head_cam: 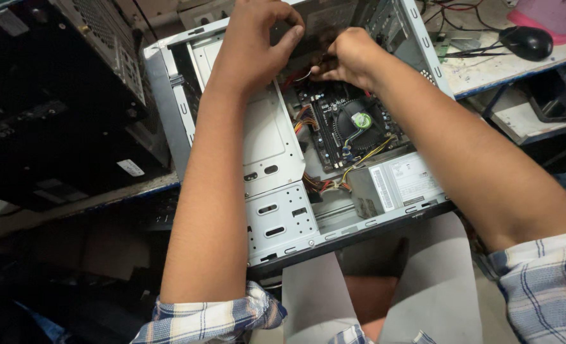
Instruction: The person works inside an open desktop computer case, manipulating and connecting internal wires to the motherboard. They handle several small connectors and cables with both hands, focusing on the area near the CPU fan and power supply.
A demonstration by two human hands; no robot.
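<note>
Both our hands work inside the open computer case [276, 223]: left hand [257, 44] grips its top edge, right hand [350, 57] fingers pinch wiring near the motherboard [334, 127].

1. Even, soft overhead light; the open computer case [276, 191] is brightest.
2. Deep shadow fills nine and seven o'clock.
3. Wide-angle bending stretches the edges; forearms near six o'clock look slightly soft.

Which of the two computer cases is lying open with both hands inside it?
The silver-framed case at centre, motherboard exposed; the black case on the left sits untouched.
</note>
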